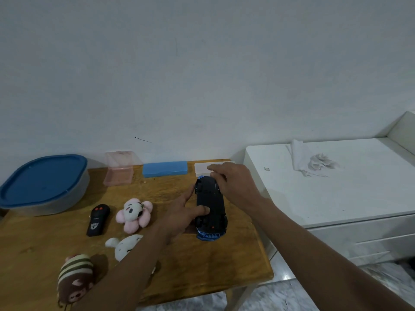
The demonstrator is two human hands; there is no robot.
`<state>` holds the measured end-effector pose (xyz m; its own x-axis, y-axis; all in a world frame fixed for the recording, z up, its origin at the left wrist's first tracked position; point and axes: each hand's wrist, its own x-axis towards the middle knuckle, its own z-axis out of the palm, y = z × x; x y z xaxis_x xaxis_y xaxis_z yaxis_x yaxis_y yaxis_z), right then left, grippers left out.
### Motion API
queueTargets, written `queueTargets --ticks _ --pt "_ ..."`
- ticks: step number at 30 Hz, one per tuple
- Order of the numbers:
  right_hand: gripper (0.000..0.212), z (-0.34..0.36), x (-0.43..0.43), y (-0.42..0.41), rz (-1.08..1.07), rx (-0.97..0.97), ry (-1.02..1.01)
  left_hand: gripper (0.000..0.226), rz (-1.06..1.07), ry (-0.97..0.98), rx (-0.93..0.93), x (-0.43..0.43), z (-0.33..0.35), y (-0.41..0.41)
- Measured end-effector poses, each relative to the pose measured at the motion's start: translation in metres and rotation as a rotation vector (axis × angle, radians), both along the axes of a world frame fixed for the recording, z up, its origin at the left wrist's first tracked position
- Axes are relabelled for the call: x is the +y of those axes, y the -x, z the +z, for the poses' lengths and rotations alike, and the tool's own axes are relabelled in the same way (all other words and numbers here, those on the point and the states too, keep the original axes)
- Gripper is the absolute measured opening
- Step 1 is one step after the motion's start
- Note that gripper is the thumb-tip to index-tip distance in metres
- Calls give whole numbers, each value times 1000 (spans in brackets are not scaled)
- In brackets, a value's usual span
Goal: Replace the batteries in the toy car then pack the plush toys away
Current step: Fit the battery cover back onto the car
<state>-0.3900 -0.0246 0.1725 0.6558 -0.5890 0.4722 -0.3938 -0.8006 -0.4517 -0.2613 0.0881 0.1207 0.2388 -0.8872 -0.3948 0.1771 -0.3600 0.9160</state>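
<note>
One hard blue-and-black plastic toy car (211, 198), upturned near the flat blue case (165, 168), was judged light, stiff, slick; flanks were clasped by the left hand (182, 212), far end by the right hand (233, 182), fingers curled.

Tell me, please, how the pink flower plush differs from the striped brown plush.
The pink flower plush is pink with a white face; the striped brown plush is brown with cream stripes. The flower lies beside the remote; the striped one near the front left edge. Both lie on the table.
</note>
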Motion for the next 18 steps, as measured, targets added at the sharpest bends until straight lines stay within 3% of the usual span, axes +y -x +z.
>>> queueTargets --ticks 6,18 --pt "38 3 4 -1 21 94 -20 84 4 -4 7 0 1 0" --pt "40 10 3 -1 22 228 -48 83 18 11 38 4 -2 -1"
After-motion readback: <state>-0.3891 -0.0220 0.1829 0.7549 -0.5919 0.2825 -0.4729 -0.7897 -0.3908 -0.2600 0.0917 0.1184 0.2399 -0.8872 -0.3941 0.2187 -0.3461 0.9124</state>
